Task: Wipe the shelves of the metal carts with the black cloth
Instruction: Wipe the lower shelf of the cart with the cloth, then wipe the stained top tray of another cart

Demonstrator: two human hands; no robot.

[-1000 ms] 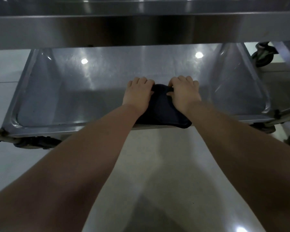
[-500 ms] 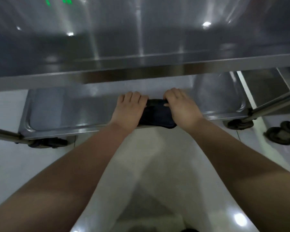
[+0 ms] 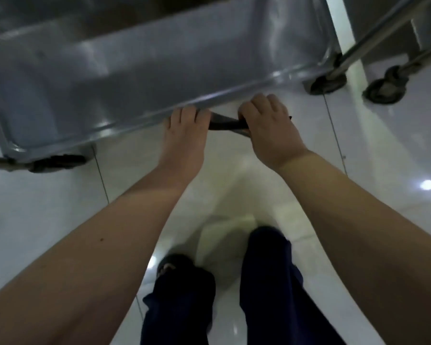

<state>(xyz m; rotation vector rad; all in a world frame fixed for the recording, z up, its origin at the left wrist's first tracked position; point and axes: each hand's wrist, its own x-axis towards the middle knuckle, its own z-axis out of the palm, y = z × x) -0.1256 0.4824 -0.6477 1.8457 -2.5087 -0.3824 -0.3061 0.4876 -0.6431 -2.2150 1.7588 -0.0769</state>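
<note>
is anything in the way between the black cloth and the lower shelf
Nothing visible does. The left hand and right hand hold the black cloth just at the front rim of the lower shelf, with no object between cloth and shelf.

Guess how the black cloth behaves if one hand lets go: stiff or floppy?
Likely floppy: the black cloth bunches into a thin band between the left hand and the right hand. Probably light, since so little bulk shows.

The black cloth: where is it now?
Head view, centre: the black cloth is held between the left hand and right hand, at the front rim of the bottom shelf.
</note>
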